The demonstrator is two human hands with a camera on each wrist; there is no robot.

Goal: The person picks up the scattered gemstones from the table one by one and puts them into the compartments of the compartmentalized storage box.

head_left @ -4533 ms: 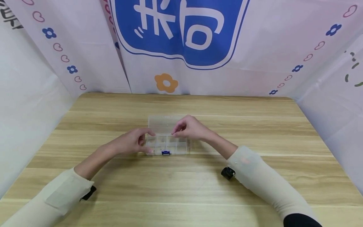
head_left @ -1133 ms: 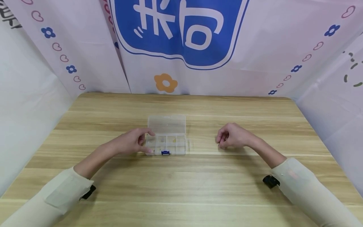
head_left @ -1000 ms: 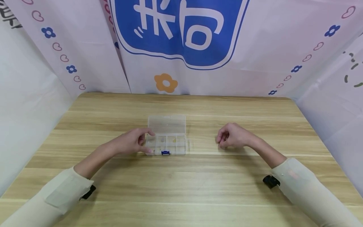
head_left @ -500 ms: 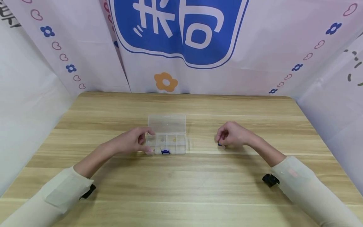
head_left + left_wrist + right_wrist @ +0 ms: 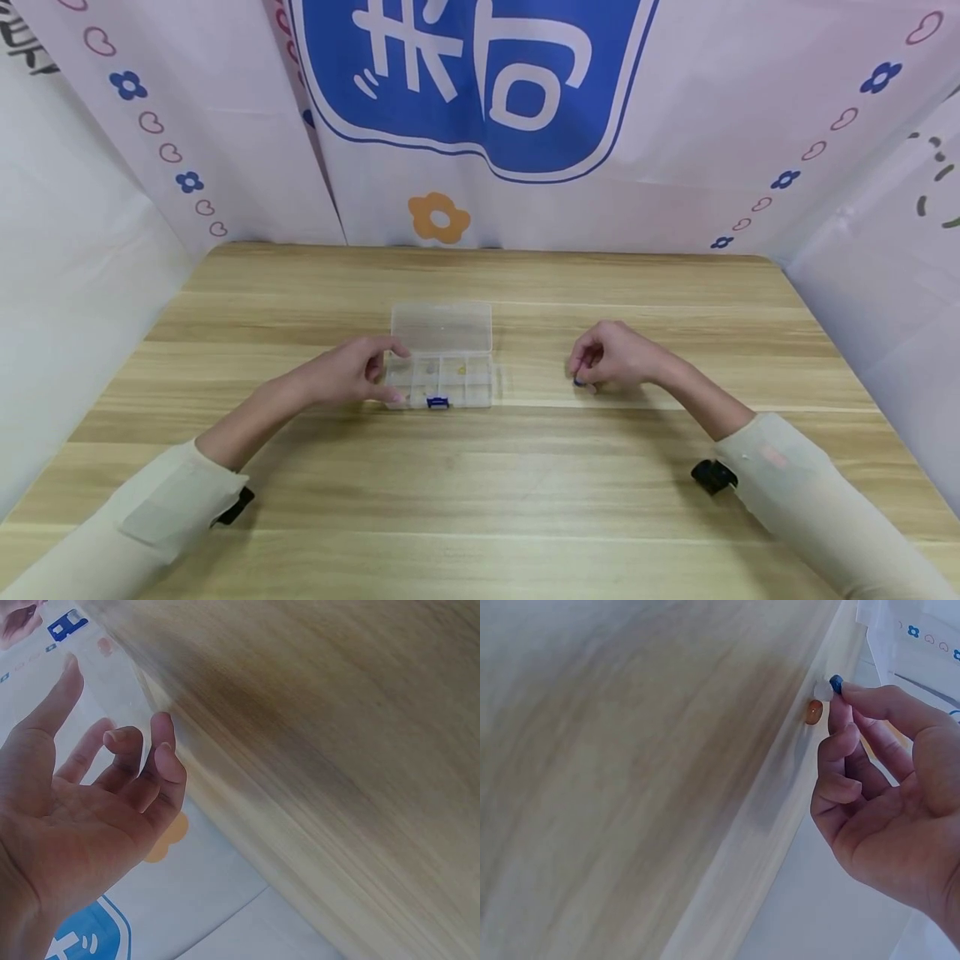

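Note:
A clear plastic compartment box (image 5: 478,393) lies on the table with its lid (image 5: 441,327) folded back and a blue clasp (image 5: 437,402) at its front. My left hand (image 5: 341,375) spans the box's left end, thumb at the front edge and index finger at the back. Small yellow (image 5: 462,369) and pale (image 5: 430,369) pieces sit in separate compartments. To the right of the box, my right hand (image 5: 618,358) pinches a small shiny blue piece (image 5: 836,683) between thumb and index finger. Beside it, in the right wrist view, are a whitish piece (image 5: 823,691) and an orange one (image 5: 814,712).
The wood-grain table (image 5: 480,500) reaches back to a white printed cloth (image 5: 570,212), with more cloth down both sides. Black wrist cameras (image 5: 712,476) hang under both sleeves.
My right hand has left the box and moved right, low over the table. The blue piece now shows at its fingertips. The yellow piece shows in the box. My left hand stays put.

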